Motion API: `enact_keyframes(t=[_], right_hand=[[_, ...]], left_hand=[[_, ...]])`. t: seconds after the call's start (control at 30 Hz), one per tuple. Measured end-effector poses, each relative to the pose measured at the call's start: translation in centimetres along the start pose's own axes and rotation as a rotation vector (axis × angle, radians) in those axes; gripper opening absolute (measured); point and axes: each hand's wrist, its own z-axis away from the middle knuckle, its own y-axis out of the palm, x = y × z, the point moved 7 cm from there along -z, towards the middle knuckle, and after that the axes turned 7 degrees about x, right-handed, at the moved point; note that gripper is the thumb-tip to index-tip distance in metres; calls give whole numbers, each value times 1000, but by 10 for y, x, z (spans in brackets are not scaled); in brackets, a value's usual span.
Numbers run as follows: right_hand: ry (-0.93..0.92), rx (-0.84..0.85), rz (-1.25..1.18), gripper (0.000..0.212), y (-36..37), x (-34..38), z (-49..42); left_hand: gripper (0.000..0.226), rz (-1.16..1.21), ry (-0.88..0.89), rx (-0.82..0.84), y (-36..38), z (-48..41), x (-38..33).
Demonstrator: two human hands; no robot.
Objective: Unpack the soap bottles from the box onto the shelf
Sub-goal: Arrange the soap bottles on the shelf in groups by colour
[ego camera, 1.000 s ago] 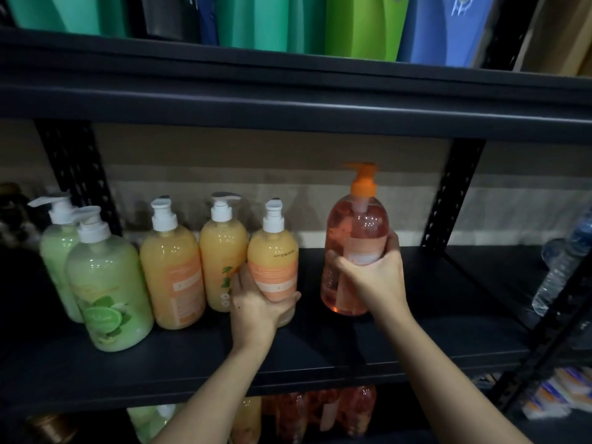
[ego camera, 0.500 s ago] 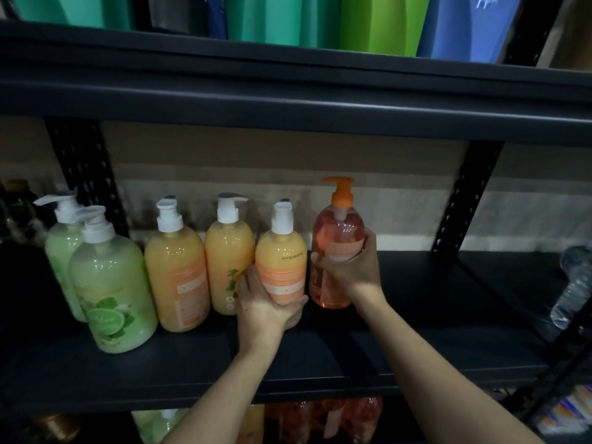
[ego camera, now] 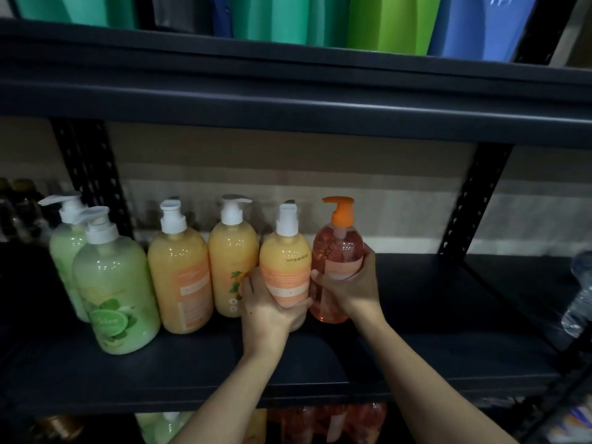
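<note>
The dark shelf (ego camera: 416,357) carries a row of pump bottles standing close together, so the biggest risk, as I judge it, is a chain topple: a sideways shove on one could knock its neighbours over, toward the two green bottles (ego camera: 115,283) at the left end. Next in size, the orange-yellow bottle (ego camera: 285,270) sits in the left hand (ego camera: 266,309), whose fingers wrap its lower half; it touches the pink bottle (ego camera: 336,267) beside it. If it is pushed left, it may tip the yellow bottle with the fruit label (ego camera: 234,264) just behind the hand. The right hand (ego camera: 349,290) is closed around the pink bottle's middle; whether its base rests flat on the shelf I cannot tell, and letting go early could leave it rocking. Smallest, the orange pump head (ego camera: 341,209) could catch on the white pump beside it.
</note>
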Motion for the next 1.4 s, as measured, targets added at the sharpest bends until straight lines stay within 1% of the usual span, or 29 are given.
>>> enact_keyframes(t=[0.27,0.37,0.47,0.57,0.63,0.7,0.77,0.9,1.03,1.17,1.23,1.3,1.33,1.4], right_hand=[[27,63,-10,100,4,-7,3],[55,134,-46,98,5,-6,2],[110,226,-66,93,3,-7,5],[132,208,-53,94,1,-13,8],[137,179,-30,99,2,-14,11],[139,163,-28,108,3,-15,12],[140,164,-17,109,2,-14,13],[157,190,16,98,1,-11,14],[170,188,48,90,0,-5,16],[136,204,80,83,0,7,18],[122,179,61,75,-6,12,21],[101,161,83,67,-14,18,29],[89,140,112,72,-20,23,35],[86,109,257,99,-32,25,44]], left_hand=[[100,16,-12,-4,-2,1,-2],[98,63,-42,-9,-2,1,-1],[95,159,-106,-42,-3,6,-1],[90,194,-121,-61,-2,10,-1],[88,198,-124,-64,-1,10,-3],[89,184,-137,-76,-2,10,-4],[92,165,-153,-81,-1,12,-5],[92,184,-235,-78,3,16,-3],[100,103,-257,-95,0,20,-13],[102,21,-286,1,-4,18,-18],[107,19,-309,54,-4,17,-19],[108,15,-333,52,-8,20,-22],[104,9,-340,36,-12,23,-26],[84,-17,-317,-19,-19,31,-38]])
